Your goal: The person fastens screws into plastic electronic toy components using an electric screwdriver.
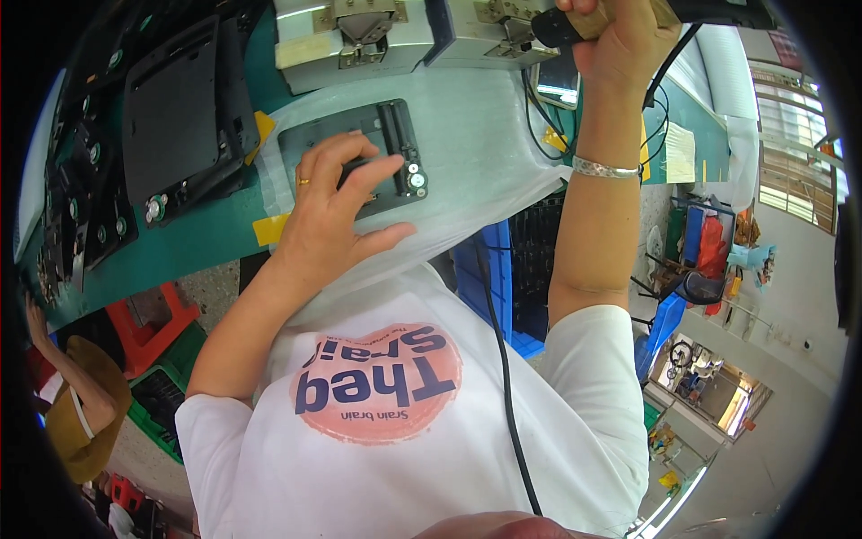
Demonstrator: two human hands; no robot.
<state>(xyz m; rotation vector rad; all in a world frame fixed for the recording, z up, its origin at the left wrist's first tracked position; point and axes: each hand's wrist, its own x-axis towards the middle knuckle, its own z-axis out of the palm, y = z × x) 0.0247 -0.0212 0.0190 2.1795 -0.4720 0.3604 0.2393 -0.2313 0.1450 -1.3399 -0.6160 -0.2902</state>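
A flat dark grey panel [415, 121] lies on a white foam sheet [485, 135] on the bench. It carries a long black bar and small round metal fittings at its right end. Over the panel hovers or rests my left hand [332, 193], fingers spread and curved, thumb apart; whether the fingertips touch it I cannot tell. My right hand [620, 45] is raised at the upper right, wrapped round a black cylindrical corded tool [557, 29] with a tan band. The tool's far end runs toward the picture's rim.
Grey metal boxes with latches [364, 36] stand behind the foam. Stacked dark panels [175, 112] and many black parts cover the bench's left side. Black cables [537, 117] hang at right. A blue crate [485, 269] stands below the bench edge; another person's arm [76, 373] shows far left.
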